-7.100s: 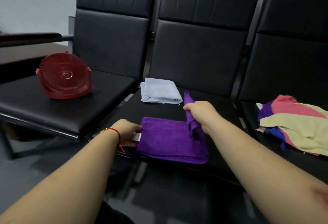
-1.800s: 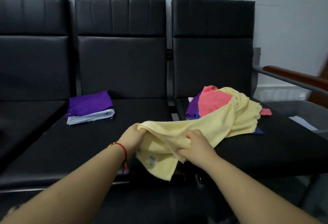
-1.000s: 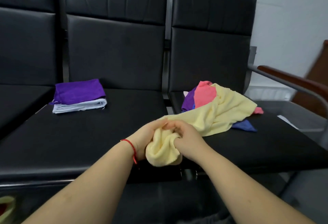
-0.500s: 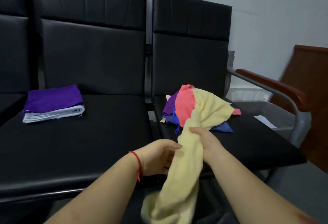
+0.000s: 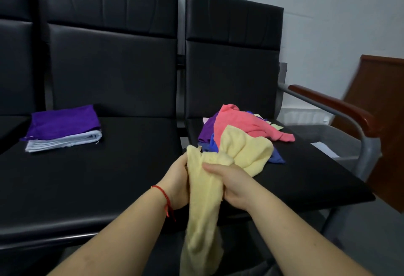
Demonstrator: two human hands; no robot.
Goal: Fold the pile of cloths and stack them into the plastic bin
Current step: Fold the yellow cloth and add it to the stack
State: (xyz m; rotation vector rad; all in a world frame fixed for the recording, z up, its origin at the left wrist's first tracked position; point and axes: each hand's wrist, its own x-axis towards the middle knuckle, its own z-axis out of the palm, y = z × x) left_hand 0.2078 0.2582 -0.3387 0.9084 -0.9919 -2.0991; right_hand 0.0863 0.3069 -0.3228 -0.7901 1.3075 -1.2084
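Observation:
A pale yellow cloth (image 5: 244,151) is bunched between my two hands at the front edge of the seats, its lower end hanging down past the seat edge. My left hand (image 5: 177,184) grips it from the left, and my right hand (image 5: 229,181) grips it from the right. Behind it, on the right seat, lies the loose pile (image 5: 238,125) of pink, purple and blue cloths. A folded purple cloth (image 5: 63,120) sits on a folded white cloth (image 5: 65,141) on the middle seat. A grey plastic bin (image 5: 328,136) stands past the right seat.
Black padded seats (image 5: 122,166) run in a row with tall backrests. A metal armrest with a wooden top (image 5: 334,105) stands at the right end, a brown wooden panel (image 5: 382,105) beyond it.
The yellow cloth has come mostly off the pile toward me. My hands have closed together on it, and more of it now hangs below the seat edge.

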